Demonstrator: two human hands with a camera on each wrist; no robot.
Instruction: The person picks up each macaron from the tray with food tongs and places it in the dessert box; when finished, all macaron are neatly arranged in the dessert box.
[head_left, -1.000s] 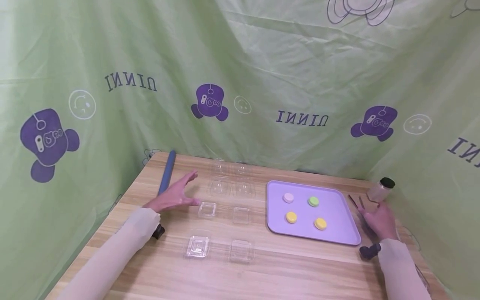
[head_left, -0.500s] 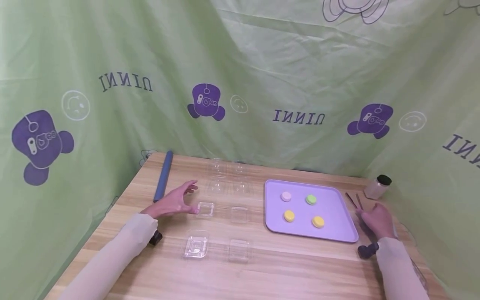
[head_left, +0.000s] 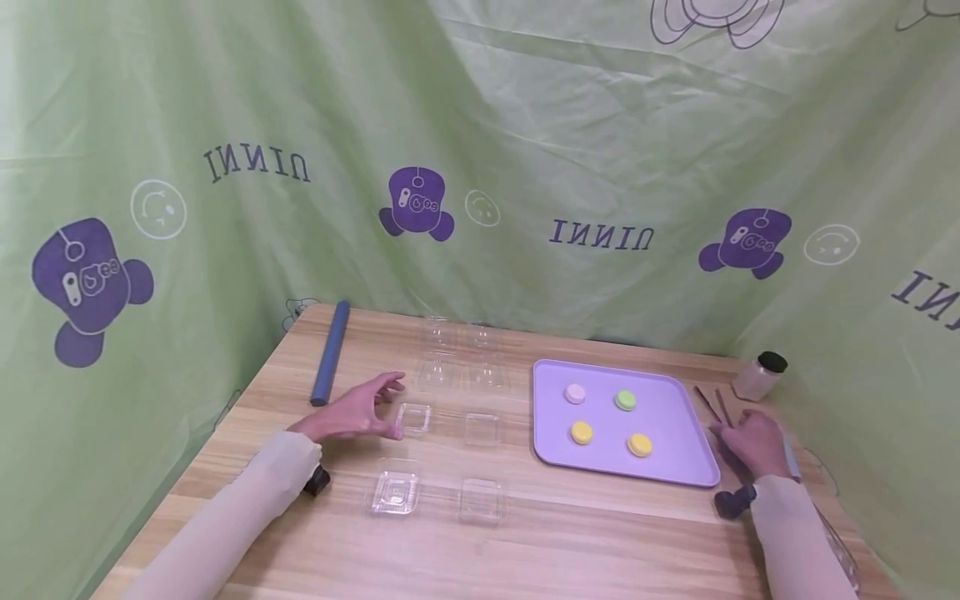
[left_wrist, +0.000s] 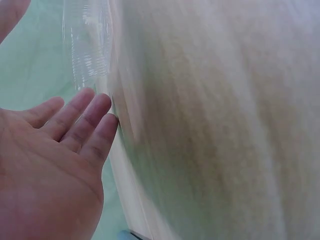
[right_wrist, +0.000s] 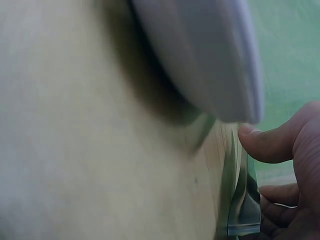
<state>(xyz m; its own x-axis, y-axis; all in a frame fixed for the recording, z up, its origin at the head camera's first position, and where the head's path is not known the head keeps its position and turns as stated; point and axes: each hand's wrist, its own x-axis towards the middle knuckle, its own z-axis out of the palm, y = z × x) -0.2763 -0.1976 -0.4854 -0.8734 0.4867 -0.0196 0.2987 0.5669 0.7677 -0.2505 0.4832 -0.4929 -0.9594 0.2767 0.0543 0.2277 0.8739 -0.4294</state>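
Note:
In the head view my left hand (head_left: 358, 410) curves its thumb and fingers beside a small clear plastic box (head_left: 414, 418), holding nothing. The left wrist view shows the palm of that left hand (left_wrist: 55, 160) with the fingers extended near a ribbed clear plastic box (left_wrist: 90, 45). My right hand (head_left: 757, 442) is low over metal tongs (head_left: 722, 407) right of the purple tray. Seen from the right wrist, the thumb and fingers of the right hand (right_wrist: 295, 165) are apart around the tongs (right_wrist: 245, 205); firm contact is unclear.
The purple tray (head_left: 615, 467) carries pink, green and yellow macarons. Clear plastic boxes stand in rows, including one at the front (head_left: 395, 493). A blue roll (head_left: 330, 354) lies at the left edge. A dark-lidded jar (head_left: 757, 377) sits at the right corner. Green cloth (head_left: 480, 275) hangs behind.
My left hand has moved slightly lower and closer to the small clear box, its fingers bending more. The right thumb and index finger have drawn a little closer together by the tongs.

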